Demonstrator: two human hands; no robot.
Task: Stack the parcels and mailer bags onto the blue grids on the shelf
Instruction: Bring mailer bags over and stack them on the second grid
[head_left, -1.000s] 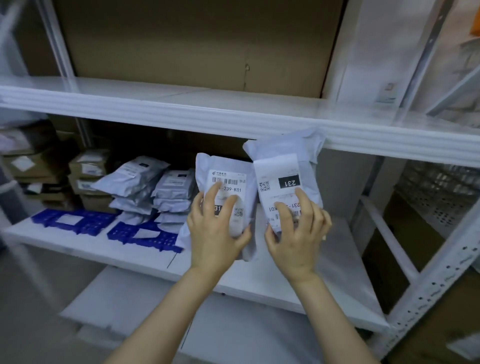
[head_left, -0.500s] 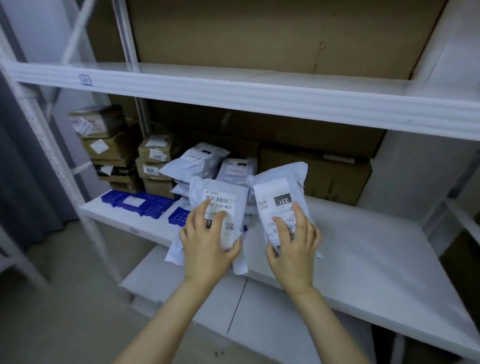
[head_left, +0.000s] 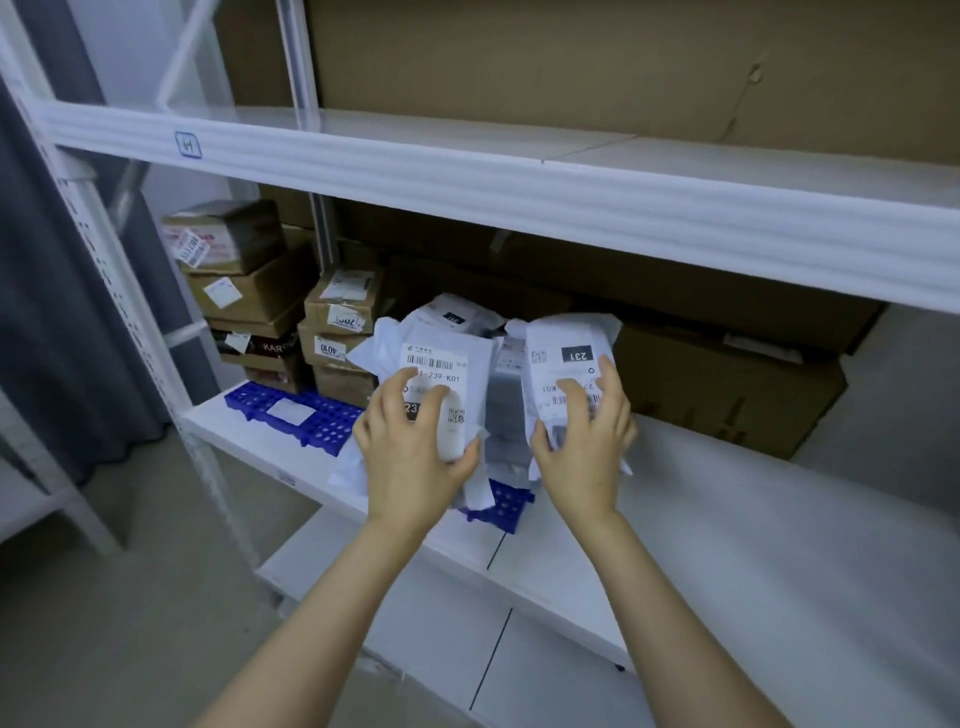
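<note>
Grips a white mailer bag (head_left: 448, 364) with the left hand (head_left: 410, 460), thumb and fingers curled over a label reading 239-K01. Clutches a second mailer bag (head_left: 566, 340) with the right hand (head_left: 587, 460), wrapped round a label marked 231, upside down. Holds both just above the front of the middle shelf (head_left: 753, 530), side by side, close but not touching. Hovers them over a blue grid (head_left: 503, 503) peeking out below, in front of a pile of grey bags (head_left: 506, 408) showing through the gap. Picks out another blue grid (head_left: 332, 430) further left, with a white slip (head_left: 291, 411) lying on it. Finds taped cardboard parcels (head_left: 244, 296) piled behind that one at the shelf's left end, then a shorter stack (head_left: 340, 325) just beside. Spots a long brown carton (head_left: 727, 384) lying along the back, off to the right.
</note>
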